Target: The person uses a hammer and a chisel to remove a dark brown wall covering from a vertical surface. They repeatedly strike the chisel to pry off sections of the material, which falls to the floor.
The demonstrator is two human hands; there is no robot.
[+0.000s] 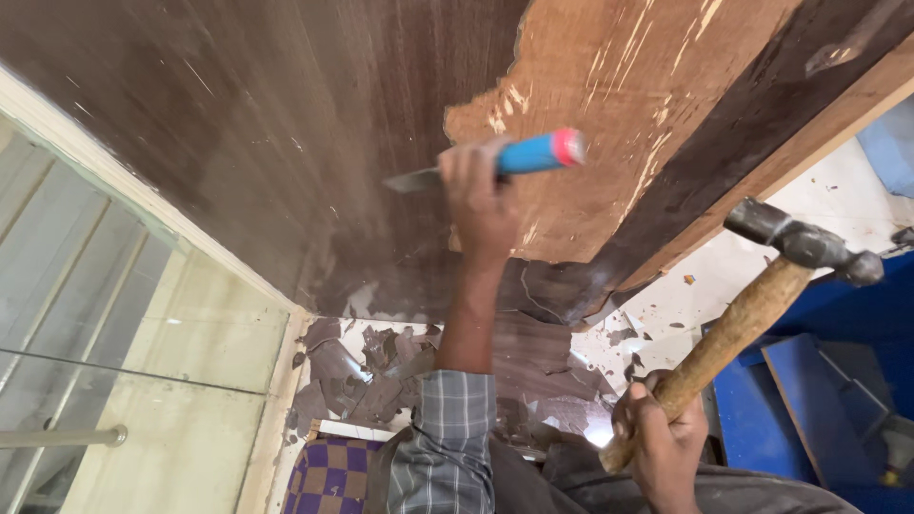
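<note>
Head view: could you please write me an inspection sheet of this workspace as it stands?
Surface: dark brown laminated wooden panel; laminate stripped from a bare light-brown wood patch.
Job's things: blue-and-red-handled chisel, blade against the laminate edge; wooden-handled steel hammer, raised, apart from the chisel.
Clutter: torn dark laminate scraps heaped on the white floor.
Grippers: left hand, fingers wrapped on the chisel; right hand gripping the hammer handle's end.
Cables: nothing seen.
Surroundings: glass pane with a metal bar at left; blue boards at right; purple checked cloth below.
</note>
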